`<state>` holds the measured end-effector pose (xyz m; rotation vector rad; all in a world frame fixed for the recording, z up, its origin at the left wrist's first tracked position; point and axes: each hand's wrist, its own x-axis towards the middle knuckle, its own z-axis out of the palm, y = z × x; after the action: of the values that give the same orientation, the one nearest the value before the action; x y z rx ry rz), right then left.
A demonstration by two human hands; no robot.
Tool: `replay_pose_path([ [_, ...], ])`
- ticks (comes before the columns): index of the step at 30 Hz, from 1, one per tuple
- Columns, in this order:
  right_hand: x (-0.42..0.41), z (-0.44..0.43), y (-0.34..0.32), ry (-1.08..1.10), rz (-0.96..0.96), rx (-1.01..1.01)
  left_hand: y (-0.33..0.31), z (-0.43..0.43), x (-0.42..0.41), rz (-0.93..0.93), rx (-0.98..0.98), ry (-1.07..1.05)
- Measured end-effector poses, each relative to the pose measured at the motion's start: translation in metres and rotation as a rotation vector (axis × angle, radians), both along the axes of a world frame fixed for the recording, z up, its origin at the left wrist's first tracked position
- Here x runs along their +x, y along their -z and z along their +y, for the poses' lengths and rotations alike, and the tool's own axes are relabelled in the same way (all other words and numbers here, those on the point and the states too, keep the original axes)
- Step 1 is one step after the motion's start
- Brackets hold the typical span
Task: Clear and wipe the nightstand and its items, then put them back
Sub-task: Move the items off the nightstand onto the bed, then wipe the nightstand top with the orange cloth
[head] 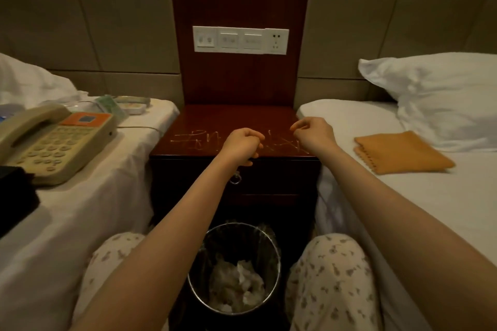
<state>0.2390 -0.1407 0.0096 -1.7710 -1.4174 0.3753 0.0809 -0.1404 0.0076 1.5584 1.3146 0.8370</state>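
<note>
The dark wooden nightstand (215,121) stands between two beds, its top bare except for pale scratch marks near the front. My left hand (242,144) hovers over the front edge with its fingers curled into a loose fist, holding nothing I can see. My right hand (313,133) is over the top's right side, fingers curled with thumb and fingertips close together, also with nothing visible in it. A beige telephone (53,140) lies on the left bed, with small packets (121,105) behind it. A folded orange cloth (400,152) lies on the right bed.
A metal waste bin (234,269) with crumpled tissue stands on the floor between my knees, in front of the nightstand drawer. A black object (13,196) sits at the left bed's edge. A white pillow (443,94) lies on the right bed. A switch panel (240,40) is on the wall.
</note>
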Motion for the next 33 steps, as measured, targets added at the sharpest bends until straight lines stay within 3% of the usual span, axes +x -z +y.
replay_pose_path([
  [8, 0.069, -0.01, 0.001, 0.161, -0.097, -0.022, 0.004, 0.018, 0.081, -0.063, -0.109, 0.118],
  [12, 0.103, -0.015, 0.008, 0.286, -0.098, -0.021, 0.006, 0.015, 0.124, -0.099, -0.26, 0.233],
  [19, 0.148, -0.017, 0.008, 0.667, -0.388, -0.223, 0.008, 0.016, 0.177, -0.156, -0.415, 0.387],
  [23, 0.176, -0.023, 0.016, 0.725, -0.26, -0.358, 0.01, 0.019, 0.195, -0.164, -0.389, 0.324],
  [31, 0.173, -0.013, -0.01, 0.513, 0.203, -0.086, 0.019, 0.036, 0.19, -0.393, -0.549, 0.369],
  [33, 0.16, 0.001, -0.018, 0.468, 0.235, -0.051, 0.02, 0.04, 0.182, -0.39, -0.565, 0.378],
])
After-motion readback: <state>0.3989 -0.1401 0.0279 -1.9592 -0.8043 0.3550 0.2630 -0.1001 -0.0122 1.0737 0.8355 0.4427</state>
